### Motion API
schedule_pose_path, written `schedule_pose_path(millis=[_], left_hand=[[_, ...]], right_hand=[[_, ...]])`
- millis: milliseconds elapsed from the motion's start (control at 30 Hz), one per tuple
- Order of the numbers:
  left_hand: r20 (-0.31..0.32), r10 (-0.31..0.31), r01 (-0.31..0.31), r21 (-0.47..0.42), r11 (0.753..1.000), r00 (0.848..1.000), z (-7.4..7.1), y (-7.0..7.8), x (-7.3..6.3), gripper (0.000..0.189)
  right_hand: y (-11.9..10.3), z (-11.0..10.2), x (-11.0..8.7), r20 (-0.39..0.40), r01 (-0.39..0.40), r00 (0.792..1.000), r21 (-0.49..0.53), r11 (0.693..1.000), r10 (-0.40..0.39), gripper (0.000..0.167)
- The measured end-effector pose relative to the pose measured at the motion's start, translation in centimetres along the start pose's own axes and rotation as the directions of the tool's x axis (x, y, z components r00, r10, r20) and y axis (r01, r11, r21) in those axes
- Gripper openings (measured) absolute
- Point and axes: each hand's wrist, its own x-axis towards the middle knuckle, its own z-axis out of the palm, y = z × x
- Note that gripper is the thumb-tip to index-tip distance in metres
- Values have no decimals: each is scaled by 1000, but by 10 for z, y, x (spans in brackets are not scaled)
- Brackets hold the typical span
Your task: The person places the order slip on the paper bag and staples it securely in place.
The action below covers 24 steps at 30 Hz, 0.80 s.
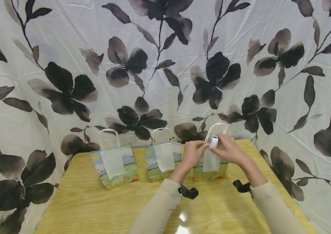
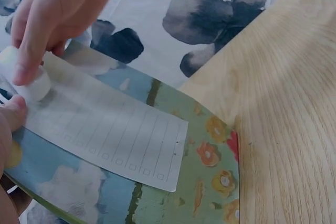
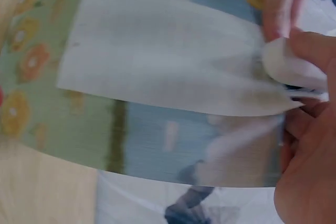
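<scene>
My right hand [image 1: 232, 150] holds a small white stapler [image 1: 213, 141] at the top edge of the rightmost paper gift bag [image 1: 197, 174]. In the right wrist view the stapler [image 3: 294, 69] sits over the bag's rim and the upper end of a white paper slip [image 3: 157, 51]. Printed lines and small boxes mark the slip [image 2: 121, 129] in the left wrist view. My left hand [image 1: 192, 153] pinches the bag's rim and slip beside the stapler. White handles [image 1: 218, 124] rise behind both hands. Part of the stapler is hidden by my right fingers.
Two similar bags stand to the left: a middle bag [image 1: 152, 170] and a left bag [image 1: 97, 166], each with a white slip on its front. All stand on a wooden table [image 1: 101, 208]. A floral cloth [image 1: 171, 91] hangs behind and beside the table.
</scene>
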Motion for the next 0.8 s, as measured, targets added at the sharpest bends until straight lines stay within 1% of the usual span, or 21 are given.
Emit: schedule_pose_path(millis=[167,433,567,667,800], left_hand=[[-1,-7,7,1,1000,1000,1,0,0,22],[-2,-13,13,4,1000,1000,0,1,0,23],[-1,-12,12,8,1000,1000,-1,1,1,22],[11,-15,15,18,1000,1000,-1,2,1,22],[21,-23,23,25,999,1000,-1,2,0,21]], right_hand=[[6,9,-4,-20,-2,1000,24,1000,2,35],[5,7,-6,-35,-2,999,63,998,4,32],[6,9,-4,-38,5,999,75,997,-3,34],[7,12,-4,-69,6,998,79,997,0,37],[8,17,-5,-115,9,993,48,999,-3,37]])
